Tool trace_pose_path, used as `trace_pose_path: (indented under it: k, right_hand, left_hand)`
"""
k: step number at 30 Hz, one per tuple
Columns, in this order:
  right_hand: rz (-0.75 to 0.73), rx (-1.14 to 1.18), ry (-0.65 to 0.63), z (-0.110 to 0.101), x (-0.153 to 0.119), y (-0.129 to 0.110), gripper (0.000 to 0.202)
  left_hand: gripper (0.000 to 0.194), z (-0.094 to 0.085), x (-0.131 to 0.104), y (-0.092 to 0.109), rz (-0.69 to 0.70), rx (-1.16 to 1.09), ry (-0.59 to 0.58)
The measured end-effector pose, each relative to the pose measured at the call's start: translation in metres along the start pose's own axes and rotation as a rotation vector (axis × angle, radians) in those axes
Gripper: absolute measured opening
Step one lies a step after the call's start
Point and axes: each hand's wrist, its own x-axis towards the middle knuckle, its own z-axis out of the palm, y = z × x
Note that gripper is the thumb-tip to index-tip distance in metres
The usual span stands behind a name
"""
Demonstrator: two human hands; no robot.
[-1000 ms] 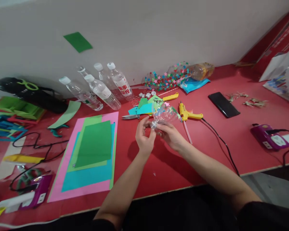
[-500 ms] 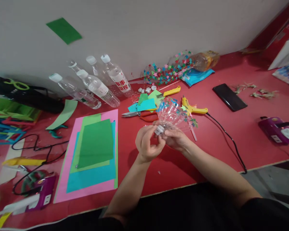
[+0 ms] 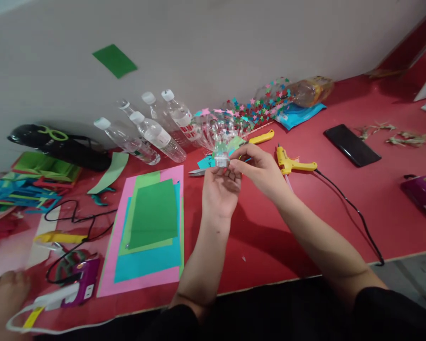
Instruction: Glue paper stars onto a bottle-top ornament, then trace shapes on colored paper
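Over the red table (image 3: 262, 241), both my hands hold a clear plastic piece (image 3: 222, 130) cut into strips that fan out, with colored stars at their tips. Its narrow white end points down toward me. My left hand (image 3: 222, 189), palm up, has its fingers curled under that end. From the right, my right hand (image 3: 257, 168) pinches the same end between thumb and finger. Behind the hands lie scissors (image 3: 198, 173), partly hidden, and blue paper scraps (image 3: 206, 162). A yellow glue gun (image 3: 294, 165) lies to the right.
Upright bottles (image 3: 156, 132) stand at the wall, and a star-covered clear piece (image 3: 259, 106) lies behind. Stacked colored paper (image 3: 152, 213) is at left, a phone (image 3: 352, 145) at right. Purple power blocks (image 3: 87, 282) and cables lie at both sides. Another person's hand (image 3: 7, 293) rests at lower left.
The starred piece has been raised and turned upright, shifting left. My left hand has rolled palm up beneath it. Another person's hand shows more at lower left, and the view has shifted.
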Motion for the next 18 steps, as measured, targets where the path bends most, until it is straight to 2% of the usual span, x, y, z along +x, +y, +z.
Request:
trace_pose_path:
  k: [4, 8, 13, 18]
  right_hand:
    - [-0.011, -0.16, -0.038, -0.003, 0.004, 0.006, 0.005]
    - [-0.116, -0.331, -0.045, 0.001, 0.006, 0.014, 0.012]
    - [-0.267, -0.505, -0.03, 0.009, 0.005, 0.02, 0.018]
    - [-0.342, -0.54, -0.003, 0.012, 0.003, 0.022, 0.021]
  left_hand:
    - [0.026, -0.001, 0.005, -0.002, 0.039, 0.143, -0.012]
    - [0.03, -0.004, 0.009, 0.001, 0.048, 0.294, -0.064]
    - [0.036, -0.005, 0.01, 0.007, -0.005, 0.336, -0.091]
    - [0.033, -0.007, 0.009, 0.008, 0.031, 0.345, -0.119]
